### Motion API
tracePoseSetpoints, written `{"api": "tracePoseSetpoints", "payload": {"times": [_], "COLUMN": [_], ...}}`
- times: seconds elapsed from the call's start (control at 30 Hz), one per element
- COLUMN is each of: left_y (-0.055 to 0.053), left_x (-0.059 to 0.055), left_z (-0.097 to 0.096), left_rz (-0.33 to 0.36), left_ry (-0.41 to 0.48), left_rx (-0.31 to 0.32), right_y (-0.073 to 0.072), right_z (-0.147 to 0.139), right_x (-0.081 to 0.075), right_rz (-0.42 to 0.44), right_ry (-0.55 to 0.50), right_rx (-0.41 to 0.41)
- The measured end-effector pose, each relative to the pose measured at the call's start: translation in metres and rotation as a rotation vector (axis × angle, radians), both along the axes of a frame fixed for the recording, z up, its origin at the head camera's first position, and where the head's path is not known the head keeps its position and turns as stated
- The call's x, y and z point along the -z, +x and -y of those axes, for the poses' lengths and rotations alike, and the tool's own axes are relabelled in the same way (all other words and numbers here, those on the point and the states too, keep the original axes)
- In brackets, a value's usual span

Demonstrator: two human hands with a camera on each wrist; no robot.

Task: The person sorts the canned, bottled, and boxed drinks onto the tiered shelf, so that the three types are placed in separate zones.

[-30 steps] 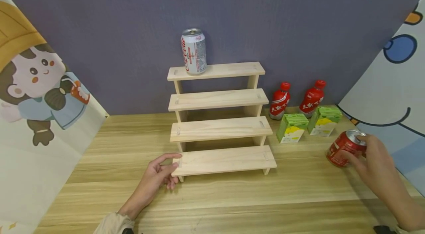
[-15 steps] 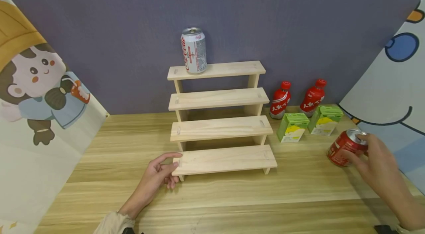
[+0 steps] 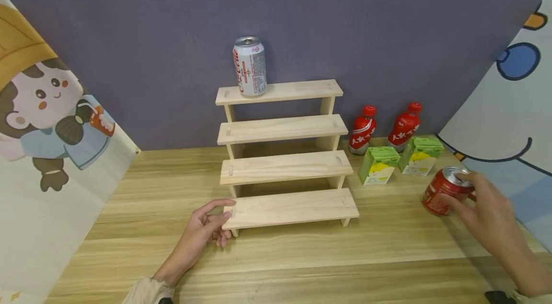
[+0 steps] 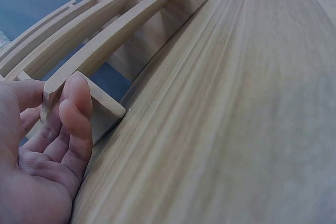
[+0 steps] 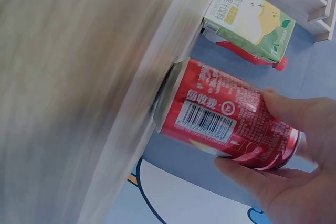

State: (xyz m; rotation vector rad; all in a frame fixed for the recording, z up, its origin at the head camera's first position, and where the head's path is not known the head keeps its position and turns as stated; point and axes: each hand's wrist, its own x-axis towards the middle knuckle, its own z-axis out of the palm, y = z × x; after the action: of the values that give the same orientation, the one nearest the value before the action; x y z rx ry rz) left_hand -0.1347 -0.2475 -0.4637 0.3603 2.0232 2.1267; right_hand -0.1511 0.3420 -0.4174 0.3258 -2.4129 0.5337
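A four-step wooden display stand (image 3: pixel 289 167) stands against the back wall. My left hand (image 3: pixel 202 229) pinches the left end of its lowest board; in the left wrist view, the fingers (image 4: pixel 76 124) curl under that end. On the right, my right hand (image 3: pixel 491 213) grips a red soda can (image 3: pixel 444 193) by its upper part, thumb on one side and fingers on the other. The can is upright, its base at the tabletop; whether it touches is hard to tell. In the right wrist view, the can's barcode (image 5: pixel 206 121) shows. A white Coca-Cola can (image 3: pixel 251 69) stands on the top step, towards its left end.
Two red bottles (image 3: pixel 362 131) stand by the back wall, right of the stand. Before them are two green juice cartons (image 3: pixel 379 166), between the stand and the red can. Printed side walls (image 3: pixel 56 117) bound the wooden table (image 3: pixel 276 265) left and right.
The red can and right hand have shifted very slightly left, while the head view has also moved a little. Both hands keep their holds.
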Motion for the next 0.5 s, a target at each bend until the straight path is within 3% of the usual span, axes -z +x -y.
{"api": "tracePoseSetpoints", "payload": {"times": [0.2, 0.5], "left_y": [0.0, 0.0], "left_x": [0.0, 0.001], "left_z": [0.0, 0.0], "left_rz": [0.002, 0.0], "left_ry": [0.001, 0.001], "left_rx": [0.0, 0.003], "right_y": [-0.001, 0.0], "right_z": [0.007, 0.017], "right_x": [-0.004, -0.014], "right_rz": [-0.008, -0.024], "right_ry": [-0.079, -0.077], "right_rx": [-0.023, 0.008]}}
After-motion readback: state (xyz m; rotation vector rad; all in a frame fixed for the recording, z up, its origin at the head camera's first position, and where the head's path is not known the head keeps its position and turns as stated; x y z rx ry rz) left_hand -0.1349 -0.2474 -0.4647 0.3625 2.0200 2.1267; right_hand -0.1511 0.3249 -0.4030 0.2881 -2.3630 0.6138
